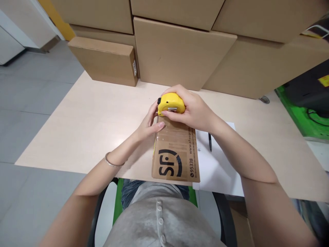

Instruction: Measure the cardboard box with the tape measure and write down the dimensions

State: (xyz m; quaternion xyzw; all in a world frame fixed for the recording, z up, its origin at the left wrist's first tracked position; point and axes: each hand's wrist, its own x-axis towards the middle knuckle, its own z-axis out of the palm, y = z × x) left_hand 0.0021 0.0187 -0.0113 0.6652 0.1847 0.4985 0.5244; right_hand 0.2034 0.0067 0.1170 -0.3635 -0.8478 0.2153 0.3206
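Note:
My right hand [191, 104] is closed round a yellow tape measure [172, 102], which has a black button and a metal clip. The tape measure is at the far end of a brown cardboard box [174, 147] with black SF print and clear tape on top. My left hand [150, 121] touches the far left corner of the box, its thumb lying on the top. Its other fingers are partly hidden at the box's side, close to the front of the tape measure. I cannot make out whether any blade is drawn out.
White paper [218, 171] and a black pen [210, 141] lie right of the box. Large cartons [177, 51] stand stacked along the table's back edge, with a flatter carton [105, 61] at the left. Black equipment [308, 89] sits on a green surface at the right.

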